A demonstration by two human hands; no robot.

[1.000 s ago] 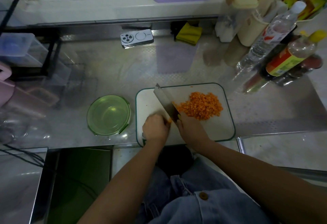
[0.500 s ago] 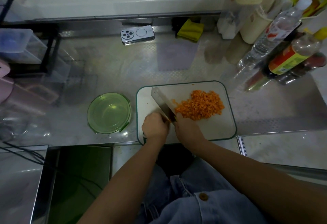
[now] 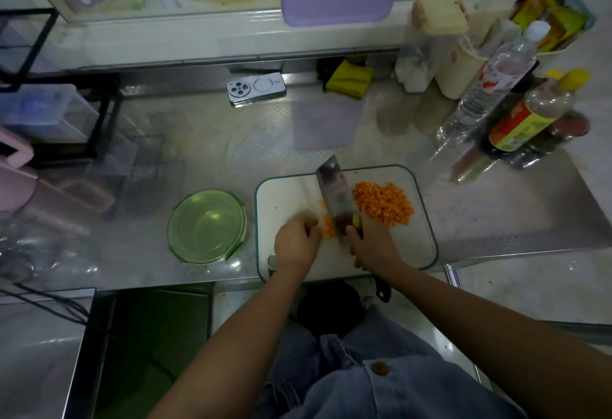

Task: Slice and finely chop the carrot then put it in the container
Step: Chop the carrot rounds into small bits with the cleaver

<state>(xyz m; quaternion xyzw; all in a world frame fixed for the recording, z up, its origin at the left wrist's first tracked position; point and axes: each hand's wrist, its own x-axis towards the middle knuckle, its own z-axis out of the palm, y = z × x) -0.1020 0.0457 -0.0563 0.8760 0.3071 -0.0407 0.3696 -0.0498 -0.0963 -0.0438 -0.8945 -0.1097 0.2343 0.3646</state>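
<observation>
Now the right hand (image 3: 374, 243) grips the broad steel cleaver (image 3: 334, 193); the curled left hand (image 3: 296, 243) holds a blurred orange carrot stub (image 3: 328, 228). Chopped carrot bits (image 3: 384, 203) lie heaped beside the blade.

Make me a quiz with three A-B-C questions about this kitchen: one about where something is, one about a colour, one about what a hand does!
1. Where is the chopped carrot pile? A on the floor; B on the cutting board, right of the knife blade; C on a plate.
2. What colour is the round container? A red; B black; C green.
3. What is the right hand doing? A gripping the knife handle; B hanging open; C holding a cup.
Answers: 1 B, orange bits lie on the white board beside the blade. 2 C, it looks see-through green. 3 A, its fingers wrap the handle.
</observation>
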